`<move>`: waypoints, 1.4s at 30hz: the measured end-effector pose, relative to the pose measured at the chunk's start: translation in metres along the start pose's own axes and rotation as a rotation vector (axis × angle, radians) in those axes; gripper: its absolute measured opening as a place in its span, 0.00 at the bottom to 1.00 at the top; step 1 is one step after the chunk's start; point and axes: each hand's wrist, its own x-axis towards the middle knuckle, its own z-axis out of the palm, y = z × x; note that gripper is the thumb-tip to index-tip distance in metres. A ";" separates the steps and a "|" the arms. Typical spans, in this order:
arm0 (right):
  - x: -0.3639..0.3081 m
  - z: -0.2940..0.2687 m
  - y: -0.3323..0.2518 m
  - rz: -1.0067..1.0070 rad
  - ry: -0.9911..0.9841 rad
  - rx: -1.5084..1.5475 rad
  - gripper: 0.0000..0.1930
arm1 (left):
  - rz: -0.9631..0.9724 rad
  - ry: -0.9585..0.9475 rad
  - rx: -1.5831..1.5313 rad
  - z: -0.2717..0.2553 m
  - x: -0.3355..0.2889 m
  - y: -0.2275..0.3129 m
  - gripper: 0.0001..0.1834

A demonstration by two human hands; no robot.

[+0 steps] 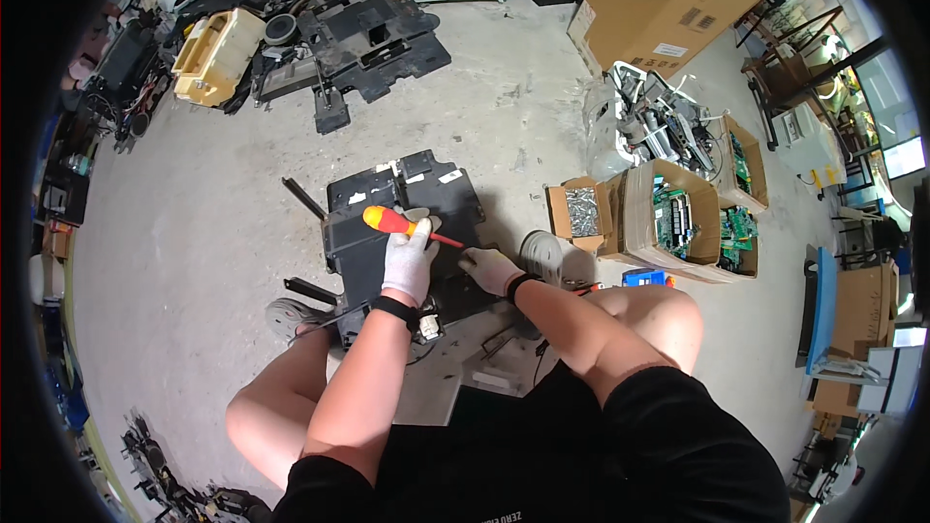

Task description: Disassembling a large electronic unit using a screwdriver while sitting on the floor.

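Observation:
Across the black machine panel point(363, 271) on the floor between my feet, both gloved hands meet over its middle. My left hand point(407, 266) is closed around a screwdriver point(389, 221) with a yellow and red handle. Its red shaft slants down to the right and ends at the fingertips of my right hand point(492, 271). Those fingers are drawn together at the tip; whatever they pinch there is hidden. White labels dot the panel, and a dark bar point(312, 291) sticks out from its left side.
Right of my foot stand a small carton of screws point(581, 213) and a larger carton of green circuit boards point(673, 218). Behind them are a bin of metal parts point(659, 126) and a tall cardboard box point(668, 0). A yellowish case point(218, 58) and black scrap panels point(373, 39) lie far left.

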 end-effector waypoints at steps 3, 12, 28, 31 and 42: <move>0.000 0.001 -0.004 -0.001 0.009 -0.008 0.21 | 0.075 0.063 0.248 -0.019 0.021 -0.017 0.15; 0.005 -0.002 0.016 -0.005 0.000 -0.002 0.20 | -0.435 -0.047 0.515 0.002 0.017 -0.040 0.14; 0.005 0.017 0.018 -0.081 0.070 0.041 0.19 | 0.063 0.216 1.122 -0.031 -0.019 -0.140 0.24; 0.007 0.016 0.013 -0.051 -0.020 0.036 0.18 | 0.138 0.170 1.182 -0.041 -0.024 -0.141 0.24; -0.006 0.003 -0.013 0.149 -0.018 -0.318 0.15 | 0.230 0.051 1.341 -0.038 -0.033 -0.127 0.27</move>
